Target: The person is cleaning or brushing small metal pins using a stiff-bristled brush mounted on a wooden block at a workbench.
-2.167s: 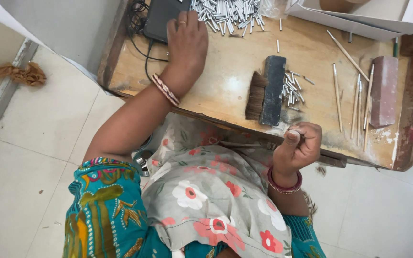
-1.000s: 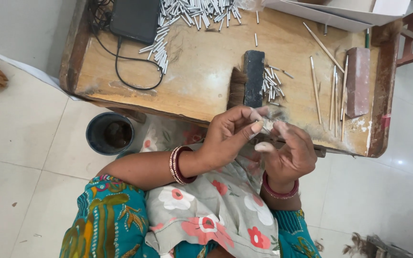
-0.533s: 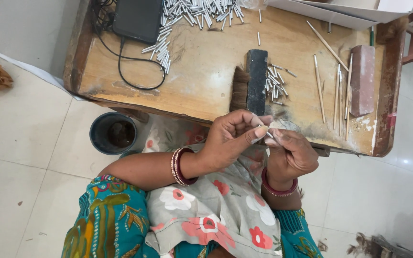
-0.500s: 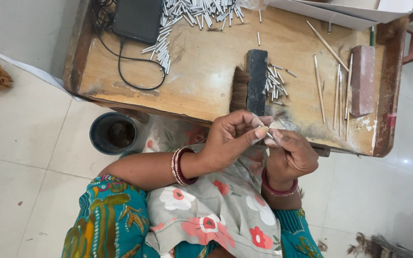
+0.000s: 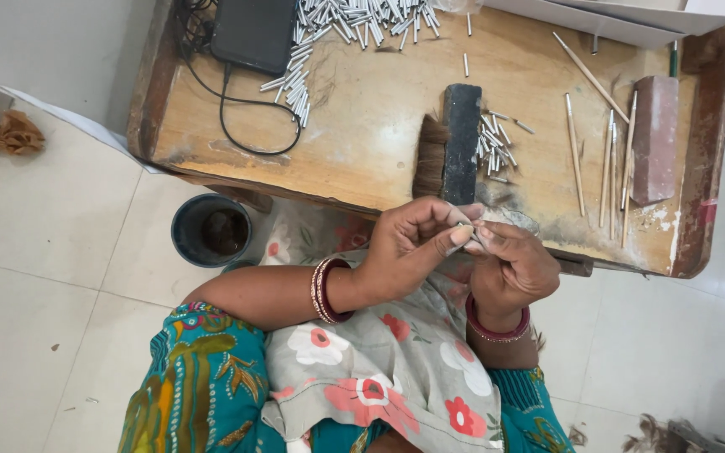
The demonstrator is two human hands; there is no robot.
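My left hand (image 5: 413, 247) and my right hand (image 5: 509, 262) meet above my lap, just in front of the low wooden table (image 5: 362, 151). Their fingertips pinch a small pale tube (image 5: 466, 228) between them; most of it is hidden by the fingers. Both wrists wear red bangles. A black-handled brush (image 5: 455, 143) with dark bristles lies on the table just beyond my hands, with a small heap of short metal tubes (image 5: 495, 143) beside it.
A large pile of metal tubes (image 5: 354, 21) lies at the table's far edge beside a black box (image 5: 253, 33) with a cable. Thin wooden sticks (image 5: 610, 164) and a reddish block (image 5: 654, 138) sit at the right. A dark round pot (image 5: 211, 231) stands on the tiled floor at left.
My left hand came back from the far tube pile to meet my right hand over my lap. In the last second both hands stay together, fingers working slightly on the small piece.
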